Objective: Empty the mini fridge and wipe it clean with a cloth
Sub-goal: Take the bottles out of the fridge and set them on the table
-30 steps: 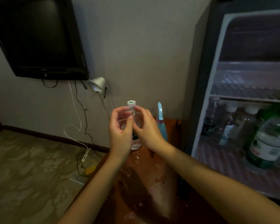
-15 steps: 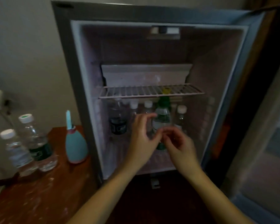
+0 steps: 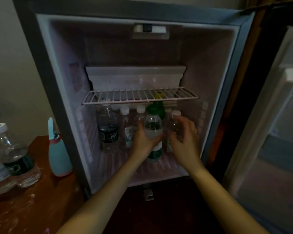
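Inside the mini fridge [image 3: 57, 85], left hand [image 3: 142, 141] fingers grip an upright green-capped bottle [image 3: 153, 129]; right hand [image 3: 184, 139] fingers spread open.

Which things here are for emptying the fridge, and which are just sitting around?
For the job: fridge, inside bottles, green-cap bottle in left hand, right hand reaching, table bottles already out.
Just sitting: blue bottle, table.
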A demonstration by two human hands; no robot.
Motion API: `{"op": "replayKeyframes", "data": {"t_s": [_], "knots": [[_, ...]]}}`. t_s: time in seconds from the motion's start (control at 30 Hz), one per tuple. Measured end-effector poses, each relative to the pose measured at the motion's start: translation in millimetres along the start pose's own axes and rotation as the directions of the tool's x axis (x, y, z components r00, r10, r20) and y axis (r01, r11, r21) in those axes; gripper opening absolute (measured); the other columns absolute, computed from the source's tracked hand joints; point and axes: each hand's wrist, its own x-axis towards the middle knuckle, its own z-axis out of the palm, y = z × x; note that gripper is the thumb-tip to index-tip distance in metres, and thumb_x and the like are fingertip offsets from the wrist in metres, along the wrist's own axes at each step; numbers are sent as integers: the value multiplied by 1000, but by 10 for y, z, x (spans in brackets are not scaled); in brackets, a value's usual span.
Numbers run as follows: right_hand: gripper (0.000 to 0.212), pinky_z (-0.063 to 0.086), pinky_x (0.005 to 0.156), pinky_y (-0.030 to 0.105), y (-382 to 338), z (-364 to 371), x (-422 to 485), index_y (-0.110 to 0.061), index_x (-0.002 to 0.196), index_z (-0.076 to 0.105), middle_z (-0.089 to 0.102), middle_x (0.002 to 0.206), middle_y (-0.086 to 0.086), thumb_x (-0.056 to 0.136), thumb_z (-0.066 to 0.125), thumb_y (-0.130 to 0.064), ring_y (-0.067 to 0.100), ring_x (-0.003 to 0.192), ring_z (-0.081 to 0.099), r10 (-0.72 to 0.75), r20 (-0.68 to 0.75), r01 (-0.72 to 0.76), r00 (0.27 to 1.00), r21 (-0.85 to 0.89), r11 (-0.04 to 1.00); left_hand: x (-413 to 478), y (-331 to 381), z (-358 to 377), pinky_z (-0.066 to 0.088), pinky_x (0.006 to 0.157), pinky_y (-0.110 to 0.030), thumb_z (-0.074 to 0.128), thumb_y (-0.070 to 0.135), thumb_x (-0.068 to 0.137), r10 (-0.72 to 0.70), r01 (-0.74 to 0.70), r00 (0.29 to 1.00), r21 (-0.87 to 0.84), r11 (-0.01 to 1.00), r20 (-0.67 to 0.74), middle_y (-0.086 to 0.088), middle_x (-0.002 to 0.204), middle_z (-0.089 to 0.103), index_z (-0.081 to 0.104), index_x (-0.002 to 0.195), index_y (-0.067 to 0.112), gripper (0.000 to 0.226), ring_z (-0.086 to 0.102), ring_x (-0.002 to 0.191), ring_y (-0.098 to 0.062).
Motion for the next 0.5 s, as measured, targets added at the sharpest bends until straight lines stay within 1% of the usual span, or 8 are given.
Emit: {"op": "replayKeyframes", "data": {"t_s": [0.03, 0.07, 0.1, 0.17, 0.2, 0.27, 0.4, 0.5], "knots": [[46, 34, 105, 32, -32, 27, 88, -19, 131, 48, 38, 133, -1, 88, 58, -9, 19, 129, 33, -2, -5, 2, 1000, -35, 999, -17, 1, -12, 45, 99, -27, 86, 19, 65, 23, -23, 1000, -19, 1000, -19, 4, 126, 58, 46, 127, 21, 74, 55, 117, -8], [49, 30, 105, 29, -54, 57, 177, -17, 134, 46, 36, 137, 2, 88, 58, -8, 20, 130, 28, 12, -8, -13, 1000, -73, 997, -45, 7, -28, 46, 97, -24, 86, 19, 65, 36, -37, 999, -31, 999, -26, 6, 124, 59, 47, 126, 20, 72, 56, 115, -6], [53, 28, 106, 29, -64, 96, 264, -16, 137, 42, 34, 140, 5, 87, 58, -8, 21, 131, 25, 41, -13, -42, 999, -102, 994, -76, -8, -41, 48, 94, -24, 87, 22, 65, 45, -46, 999, -46, 998, -26, 7, 121, 60, 49, 125, 19, 71, 58, 112, -5], [66, 26, 111, 39, -20, 215, 418, -14, 144, 32, 30, 145, 10, 85, 61, -11, 25, 134, 22, 100, -31, -103, 994, -133, 986, -149, -47, -58, 52, 90, -29, 85, 33, 62, 29, -32, 999, -78, 996, -38, 5, 117, 64, 52, 123, 17, 71, 62, 107, -6], [73, 26, 112, 44, 16, 280, 474, -13, 146, 28, 30, 146, 12, 83, 64, -13, 28, 135, 23, 110, -44, -115, 993, -139, 984, -192, -55, -64, 53, 88, -28, 84, 36, 61, 17, -22, 998, -87, 996, -54, 4, 115, 65, 52, 122, 16, 72, 63, 105, -7], [80, 29, 110, 49, 100, 387, 552, -13, 146, 27, 37, 144, 13, 79, 70, -14, 30, 134, 30, 81, -95, -91, 992, -106, 990, -262, -86, -75, 52, 86, -25, 84, 35, 62, 3, -11, 997, -101, 995, -83, 5, 114, 65, 53, 121, 16, 70, 63, 104, -6], [71, 36, 107, 45, 162, 431, 556, -13, 140, 38, 47, 133, 11, 77, 70, -6, 24, 126, 42, 39, -233, -39, 972, 6, 999, -391, -108, -140, 51, 85, -22, 85, 11, 67, -8, -6, 995, -134, 991, -104, 7, 111, 64, 50, 119, 22, 64, 63, 102, -4], [62, 45, 99, 38, 209, 428, 414, -12, 130, 46, 45, 121, 0, 74, 71, -1, 16, 114, 48, -12, -288, 29, 957, 57, 998, -468, -131, -192, 51, 86, -21, 83, 3, 68, -7, -20, 990, -193, 981, -139, 3, 114, 63, 48, 121, 20, 65, 63, 104, -7]]}}
